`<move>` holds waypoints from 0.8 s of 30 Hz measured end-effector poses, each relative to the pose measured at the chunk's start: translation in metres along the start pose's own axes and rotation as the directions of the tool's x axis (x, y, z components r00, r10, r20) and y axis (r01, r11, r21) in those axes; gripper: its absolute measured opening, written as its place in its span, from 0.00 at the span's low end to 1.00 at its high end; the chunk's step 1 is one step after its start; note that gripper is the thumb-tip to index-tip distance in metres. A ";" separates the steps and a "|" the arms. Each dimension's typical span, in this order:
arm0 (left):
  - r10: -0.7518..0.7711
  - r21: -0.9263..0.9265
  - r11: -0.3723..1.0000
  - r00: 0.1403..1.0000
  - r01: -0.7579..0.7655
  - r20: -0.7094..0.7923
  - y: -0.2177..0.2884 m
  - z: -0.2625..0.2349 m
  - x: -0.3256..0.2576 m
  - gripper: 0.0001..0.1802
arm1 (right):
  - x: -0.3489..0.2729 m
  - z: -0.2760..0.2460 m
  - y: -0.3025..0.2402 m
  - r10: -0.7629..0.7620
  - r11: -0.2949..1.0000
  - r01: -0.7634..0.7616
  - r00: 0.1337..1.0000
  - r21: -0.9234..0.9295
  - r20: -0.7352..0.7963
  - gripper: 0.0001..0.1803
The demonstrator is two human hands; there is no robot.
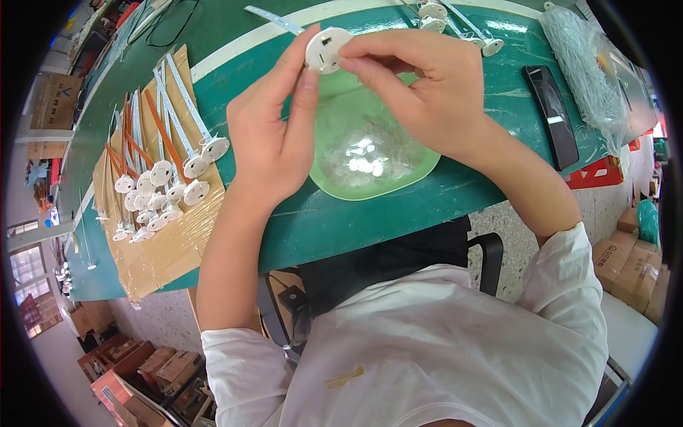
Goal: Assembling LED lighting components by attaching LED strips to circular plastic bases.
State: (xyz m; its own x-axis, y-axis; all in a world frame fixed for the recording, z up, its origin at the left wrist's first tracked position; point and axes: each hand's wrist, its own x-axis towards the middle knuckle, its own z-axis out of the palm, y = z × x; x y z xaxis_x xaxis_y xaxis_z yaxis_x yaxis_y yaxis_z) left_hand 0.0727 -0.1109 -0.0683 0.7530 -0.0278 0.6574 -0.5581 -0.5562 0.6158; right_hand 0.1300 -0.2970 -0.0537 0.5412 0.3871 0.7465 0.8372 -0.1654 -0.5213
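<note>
Head view, white disc: here it is, the round slotted disc [327, 51], raised over the far side of the green bowl [405, 188], a pale strip [272, 19] sticking out behind it.
Left hand: the left hand [267, 135] has the disc pinched by its edge, thumb in front.
Right hand: the right hand [445, 82] brings thumb and forefinger close together at the disc's right edge; whether they nip some tiny piece, I cannot tell, the fingertips hide it.
Slip risk: trouble could come right there, I'd say; a push from the right against that narrow left pinch might twist the disc loose and drop it in the bowl.
Strip risk: that free length looks thin, so a knock or careless turn could bend it or strain its joint.
Bowl: clear, shiny pieces [366, 153] overlap inside; they could cling together and come up in twos.
Cardboard: at left, disc-ended strips [215, 149] crowd a cardboard sheet [153, 267], crossing one another; pulling one could drag its neighbours.
Far edge: more white discs [432, 11] lie beyond the right hand.
Right side: a black smartphone [551, 117] and a clear plastic bundle [580, 64] take up the green tabletop [348, 231] there, beside the right forearm's reach.
</note>
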 end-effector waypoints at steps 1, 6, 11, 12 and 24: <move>-0.001 0.000 1.000 1.000 0.001 0.002 0.001 -0.001 -0.001 0.22 | 0.000 0.001 -0.001 0.002 1.000 -0.002 1.000 0.001 -0.001 0.06; 0.159 0.254 0.955 0.987 -0.155 0.005 0.008 0.005 0.001 0.23 | 0.000 0.000 -0.005 -0.124 0.971 0.120 0.992 -0.207 -0.010 0.04; 0.182 0.347 0.920 0.983 -0.183 0.037 0.007 0.005 -0.001 0.23 | -0.002 0.001 -0.001 -0.092 0.977 0.097 0.995 -0.188 0.033 0.05; 0.204 0.345 0.917 0.978 -0.202 0.031 0.005 0.005 -0.001 0.23 | -0.002 0.001 0.000 -0.059 0.987 0.066 0.997 -0.147 0.057 0.05; 0.025 0.094 0.995 0.999 -0.023 -0.022 0.004 0.005 -0.004 0.20 | -0.001 -0.002 -0.001 0.226 0.928 -0.260 0.963 0.269 0.149 0.08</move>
State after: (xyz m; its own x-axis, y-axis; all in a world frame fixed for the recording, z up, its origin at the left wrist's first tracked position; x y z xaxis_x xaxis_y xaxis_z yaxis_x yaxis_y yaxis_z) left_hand 0.0695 -0.1165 -0.0706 0.7311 -0.0230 0.6819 -0.5396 -0.6311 0.5572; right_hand 0.1293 -0.2992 -0.0532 0.6986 0.4708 0.5388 0.6149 -0.0102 -0.7885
